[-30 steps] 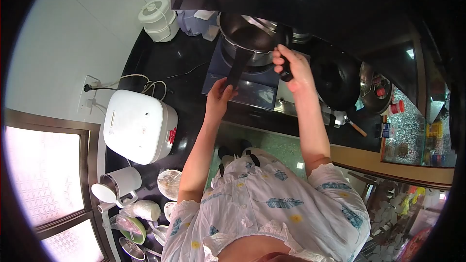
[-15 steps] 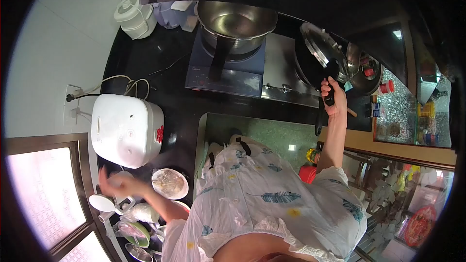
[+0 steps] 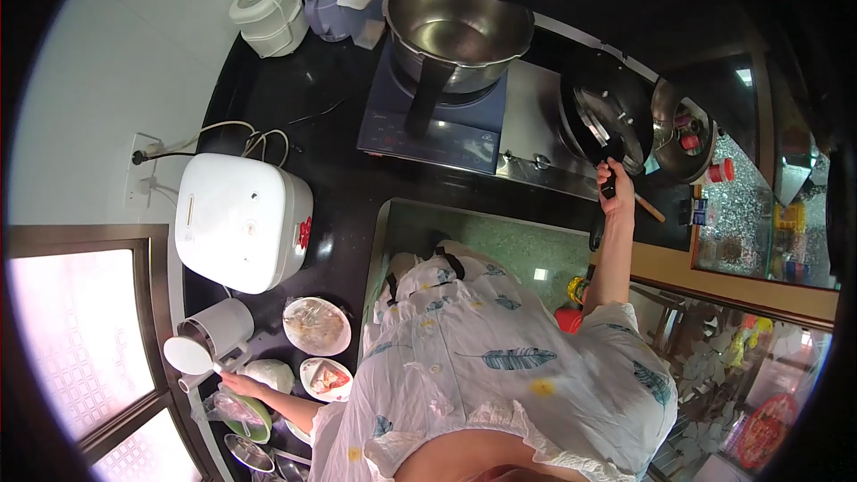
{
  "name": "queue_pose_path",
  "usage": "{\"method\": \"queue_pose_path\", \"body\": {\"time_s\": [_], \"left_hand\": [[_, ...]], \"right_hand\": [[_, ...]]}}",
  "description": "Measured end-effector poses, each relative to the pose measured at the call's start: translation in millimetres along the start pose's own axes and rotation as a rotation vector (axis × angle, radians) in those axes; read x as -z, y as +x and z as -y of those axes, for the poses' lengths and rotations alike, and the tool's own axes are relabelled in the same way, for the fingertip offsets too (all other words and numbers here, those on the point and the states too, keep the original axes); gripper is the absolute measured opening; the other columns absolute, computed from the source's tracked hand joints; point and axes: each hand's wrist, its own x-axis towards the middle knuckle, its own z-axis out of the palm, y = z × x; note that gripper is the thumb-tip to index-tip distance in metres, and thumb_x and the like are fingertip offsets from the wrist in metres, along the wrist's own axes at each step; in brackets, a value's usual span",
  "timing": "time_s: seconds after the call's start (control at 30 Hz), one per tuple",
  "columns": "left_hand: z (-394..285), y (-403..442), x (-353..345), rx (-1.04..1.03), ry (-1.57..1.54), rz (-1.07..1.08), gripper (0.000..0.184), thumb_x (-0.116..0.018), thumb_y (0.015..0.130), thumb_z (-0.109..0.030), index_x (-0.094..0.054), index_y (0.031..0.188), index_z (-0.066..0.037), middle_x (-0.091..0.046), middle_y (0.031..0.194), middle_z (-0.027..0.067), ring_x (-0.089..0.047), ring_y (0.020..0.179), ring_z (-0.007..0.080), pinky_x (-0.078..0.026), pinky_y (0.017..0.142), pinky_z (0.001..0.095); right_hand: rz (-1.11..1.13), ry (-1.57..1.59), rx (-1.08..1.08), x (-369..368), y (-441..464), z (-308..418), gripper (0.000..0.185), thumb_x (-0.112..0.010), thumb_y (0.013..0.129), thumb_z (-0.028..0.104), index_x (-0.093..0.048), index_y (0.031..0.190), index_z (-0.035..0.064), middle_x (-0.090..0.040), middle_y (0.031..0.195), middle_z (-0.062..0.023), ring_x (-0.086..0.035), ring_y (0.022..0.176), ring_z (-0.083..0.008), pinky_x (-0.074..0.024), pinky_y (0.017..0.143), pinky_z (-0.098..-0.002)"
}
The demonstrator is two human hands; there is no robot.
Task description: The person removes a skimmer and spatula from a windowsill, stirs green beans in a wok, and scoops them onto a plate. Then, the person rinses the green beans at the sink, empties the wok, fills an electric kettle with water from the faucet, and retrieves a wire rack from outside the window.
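Note:
My right hand is closed around the black handle of a pressure cooker lid, tilted above the stove at the right. Down at the left, my left hand has its fingers closed at the handle of a white electric kettle; the fingers are small and partly hidden. The kettle's round lid stands open. The uncovered pressure cooker pot rests on an induction cooker, its long handle pointing toward me.
A white rice cooker sits on the black counter, between the kettle and the wall socket. Near my left arm are a wrapped dish, a bowl of food and a green bowl. A steel pan stands far right.
My left hand has come down from above the kettle to its handle. The lid in my right hand has turned, now showing more of its dark face. The view has shifted slightly.

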Motion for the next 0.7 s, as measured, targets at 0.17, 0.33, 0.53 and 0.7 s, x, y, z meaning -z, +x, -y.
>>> {"method": "queue_pose_path", "body": {"time_s": [0.17,0.33,0.53,0.7], "left_hand": [[-20,-25,-30,0.098,-0.727,0.183,0.061,-0.044,0.095,-0.049,-0.046,0.131,0.0,-0.052,0.127,0.0135,-0.046,0.119,0.023,-0.033,0.101,0.0391],[-26,-15,-62,0.166,-1.087,-0.005,0.046,-0.047,0.092,-0.043,-0.054,0.113,-0.003,-0.057,0.103,0.0075,-0.052,0.102,0.0214,-0.036,0.095,0.0402],[-45,12,-43,0.201,-1.198,-0.145,0.04,-0.054,0.086,-0.037,-0.053,0.111,-0.007,-0.051,0.095,0.0041,-0.049,0.093,0.0195,-0.038,0.086,0.0391],[-87,3,17,0.096,-1.028,-0.121,0.028,-0.052,0.09,-0.034,-0.054,0.089,-0.006,-0.047,0.08,0.0016,-0.046,0.078,0.0154,-0.036,0.074,0.0323]], "right_hand": [[0.011,-0.017,-0.003,2,1,3,0.013,-0.058,0.087,0.008,-0.05,0.095,0.0003,-0.052,0.078,-0.0052,-0.049,0.06,-0.0092,-0.0403,0.049,-0.0201],[0.017,-0.023,-0.033,-2,-4,13,0.013,-0.058,0.088,0.007,-0.051,0.095,-0.0014,-0.053,0.077,-0.0061,-0.049,0.058,-0.009,-0.0402,0.049,-0.0195],[0.061,-0.046,-0.013,-7,-13,25,0.021,-0.059,0.088,0.009,-0.048,0.099,-0.0053,-0.053,0.077,-0.0054,-0.05,0.058,-0.0081,-0.0409,0.048,-0.0188],[0.055,-0.04,-0.014,-7,-16,30,0.017,-0.058,0.088,0.008,-0.05,0.098,-0.0031,-0.055,0.076,-0.0061,-0.051,0.059,-0.0086,-0.0402,0.048,-0.0197]]}}
